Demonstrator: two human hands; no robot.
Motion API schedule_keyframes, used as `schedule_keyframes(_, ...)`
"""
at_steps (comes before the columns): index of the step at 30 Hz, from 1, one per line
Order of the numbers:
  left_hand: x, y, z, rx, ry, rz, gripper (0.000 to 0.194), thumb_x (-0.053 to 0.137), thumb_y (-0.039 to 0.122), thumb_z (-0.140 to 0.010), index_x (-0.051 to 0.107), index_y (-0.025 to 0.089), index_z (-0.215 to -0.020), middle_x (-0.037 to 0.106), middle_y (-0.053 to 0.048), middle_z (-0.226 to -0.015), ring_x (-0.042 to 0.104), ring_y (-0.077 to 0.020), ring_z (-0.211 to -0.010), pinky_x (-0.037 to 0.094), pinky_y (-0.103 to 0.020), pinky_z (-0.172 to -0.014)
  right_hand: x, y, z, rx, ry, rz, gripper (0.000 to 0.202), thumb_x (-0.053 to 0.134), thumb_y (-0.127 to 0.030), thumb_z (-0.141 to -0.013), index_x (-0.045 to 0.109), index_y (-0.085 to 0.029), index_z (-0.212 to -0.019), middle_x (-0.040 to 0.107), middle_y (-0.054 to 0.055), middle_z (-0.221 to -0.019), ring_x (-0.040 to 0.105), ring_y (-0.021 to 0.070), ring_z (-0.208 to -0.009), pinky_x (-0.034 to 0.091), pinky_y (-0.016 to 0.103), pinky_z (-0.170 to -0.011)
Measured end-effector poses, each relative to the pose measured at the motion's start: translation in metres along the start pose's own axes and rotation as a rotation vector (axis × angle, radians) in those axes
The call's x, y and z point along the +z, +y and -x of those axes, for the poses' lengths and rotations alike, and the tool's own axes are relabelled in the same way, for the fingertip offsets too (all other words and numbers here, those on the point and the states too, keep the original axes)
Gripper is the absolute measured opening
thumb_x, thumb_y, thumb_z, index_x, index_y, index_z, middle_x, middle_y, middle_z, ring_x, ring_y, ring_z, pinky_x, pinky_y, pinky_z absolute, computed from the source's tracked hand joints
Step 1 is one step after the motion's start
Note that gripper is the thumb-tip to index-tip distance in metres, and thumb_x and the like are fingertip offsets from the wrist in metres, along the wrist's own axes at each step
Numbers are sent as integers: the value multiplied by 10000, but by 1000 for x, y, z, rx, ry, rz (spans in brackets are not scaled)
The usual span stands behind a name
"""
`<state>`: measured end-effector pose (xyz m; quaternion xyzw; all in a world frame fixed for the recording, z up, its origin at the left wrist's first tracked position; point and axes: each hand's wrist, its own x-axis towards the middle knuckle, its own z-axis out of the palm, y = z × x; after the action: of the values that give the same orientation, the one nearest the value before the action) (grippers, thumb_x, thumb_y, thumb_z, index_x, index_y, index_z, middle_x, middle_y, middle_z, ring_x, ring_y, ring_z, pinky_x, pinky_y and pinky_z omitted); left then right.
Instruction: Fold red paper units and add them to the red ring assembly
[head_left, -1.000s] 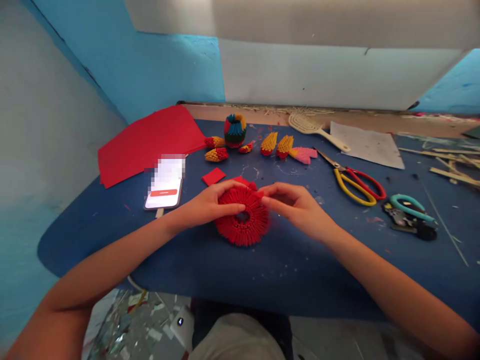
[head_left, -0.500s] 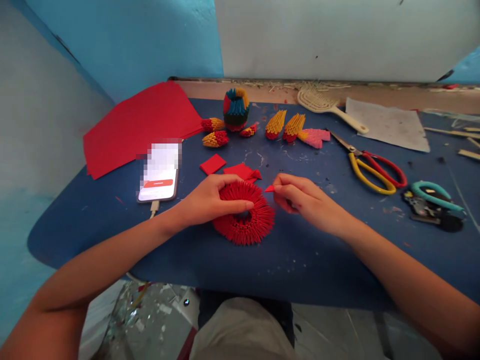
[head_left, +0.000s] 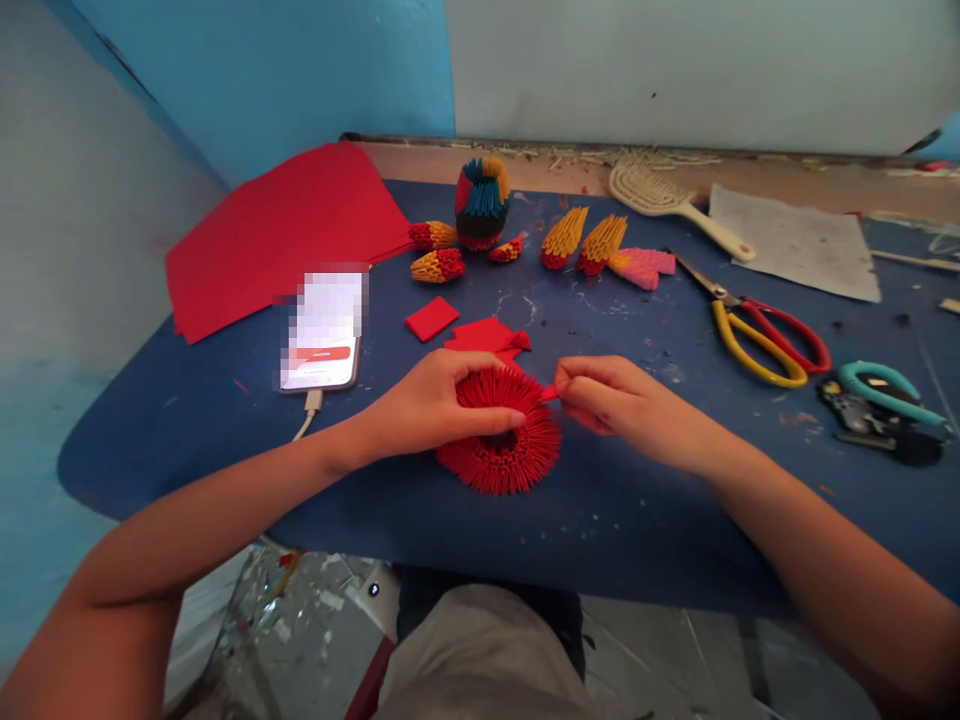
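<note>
A round red ring of folded paper pieces (head_left: pixel 517 462) is gripped by my left hand (head_left: pixel 435 402), thumb over its middle and fingers behind the far rim. My right hand (head_left: pixel 611 400) pinches a small folded red paper piece (head_left: pixel 550 394), its tip at the ring's right edge. Whether the tip has gone in between the ring's pieces I cannot tell. Just beyond the ring lie loose red paper pieces (head_left: pixel 487 336) and a flat red paper rectangle (head_left: pixel 432 318).
Behind stand a multicoloured paper pot (head_left: pixel 482 205) and several yellow-red paper parts (head_left: pixel 565 238). Red sheets (head_left: pixel 277 235) and a charging phone (head_left: pixel 322 335) lie left. To the right are scissors (head_left: pixel 761 335), a hairbrush (head_left: pixel 660 190), white paper (head_left: pixel 795 245) and a teal-handled tool (head_left: pixel 885 395).
My right hand has brought the small red piece against the ring's edge; before, a gap showed between them. The view has shifted slightly. My left hand keeps its hold.
</note>
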<state>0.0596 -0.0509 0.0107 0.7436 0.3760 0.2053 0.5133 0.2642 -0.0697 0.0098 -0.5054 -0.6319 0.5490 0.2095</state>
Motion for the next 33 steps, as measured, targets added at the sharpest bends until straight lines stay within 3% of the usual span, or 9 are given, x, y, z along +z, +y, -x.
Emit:
schedule_keyframes(7, 2, 3, 2, 8, 4, -48, 268, 662, 310, -733, 640, 153, -949, 690, -13, -917, 634, -154, -823, 497, -250, -749, 2, -2, 0, 47, 23, 27, 229, 418, -299, -734, 404, -202, -527, 357, -57, -455, 298, 72, -411, 238, 215, -385)
schedule_keyframes(11, 3, 3, 3, 19, 8, -67, 253, 669, 312, -725, 642, 160, -925, 684, 0, -860, 628, -143, -777, 492, -235, -708, 3, -3, 0, -17, 30, 119, 239, 421, -275, -749, 415, -196, -524, 373, -55, -454, 321, 73, -420, 242, 212, -397)
schedule_keyframes(14, 3, 3, 3, 27, -3, -59, 246, 673, 302, -725, 634, 161, -922, 682, 6, -860, 625, -135, -779, 484, -227, -715, 1, -1, 2, -125, -4, 214, 223, 432, -241, -789, 476, -185, -578, 456, -44, -505, 397, 81, -475, 291, 208, -442)
schedule_keyframes(17, 2, 2, 3, 37, -13, -44, 230, 671, 293, -731, 631, 159, -914, 681, 9, -868, 623, -125, -788, 476, -215, -725, -1, 1, 4, -196, 1, 259, 179, 465, -264, -830, 611, -183, -767, 602, -12, -662, 507, 107, -595, 375, 221, -534)
schedule_keyframes(21, 0, 2, 2, 28, -18, -36, 250, 670, 299, -735, 636, 162, -941, 683, 3, -880, 623, -126, -784, 479, -218, -720, 0, 2, 3, -201, 34, 85, 210, 534, -311, -815, 681, -198, -914, 686, 11, -807, 589, 134, -682, 448, 248, -609)
schedule_keyframes(33, -2, 2, 2, 34, -27, -9, 272, 694, 265, -703, 620, 154, -940, 671, -7, -942, 624, -132, -833, 492, -219, -751, -3, 5, -2, -83, 65, -255, 165, 689, -259, -683, 732, -212, -836, 722, -2, -760, 633, 120, -660, 502, 253, -628)
